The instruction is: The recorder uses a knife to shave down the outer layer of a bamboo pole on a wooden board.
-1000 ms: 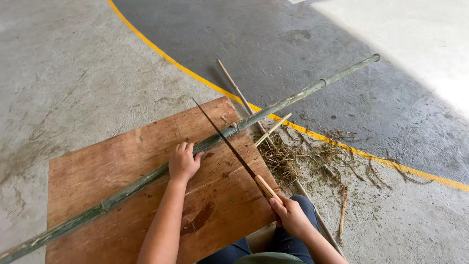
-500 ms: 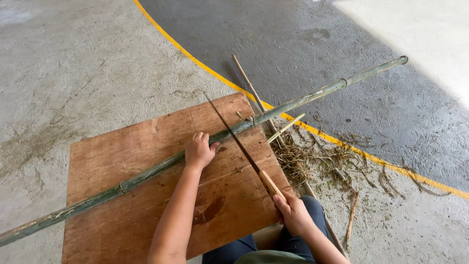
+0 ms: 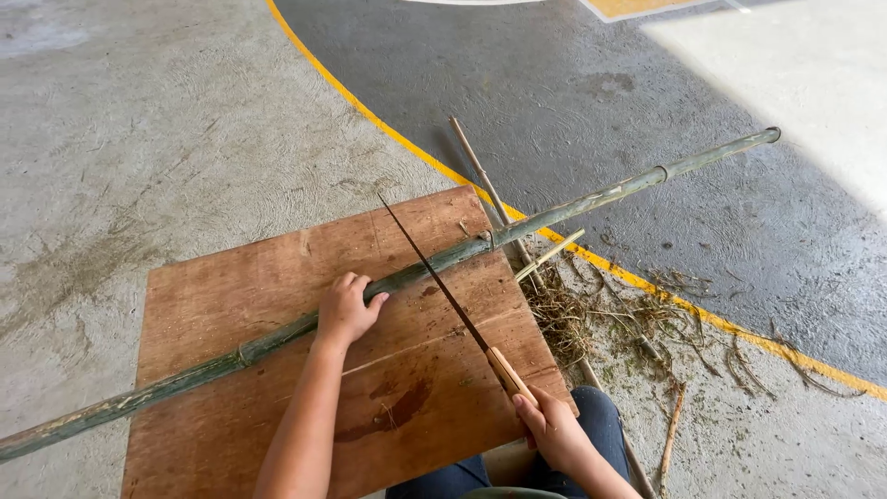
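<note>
**Bamboo pinned under blade on the board**

Knife handle sits clenched in your right hand (image 3: 554,430), its long thin knife (image 3: 434,273) laid across the bamboo pole (image 3: 573,205). Your left hand (image 3: 346,310) wraps the pole on the plywood board (image 3: 231,277), fingers curled around it. The pole likely handles stiff, long and smooth-skinned; grip near the blade. Beyond lie dry trimmings (image 3: 637,319) and a yellow floor line (image 3: 407,143).
</note>
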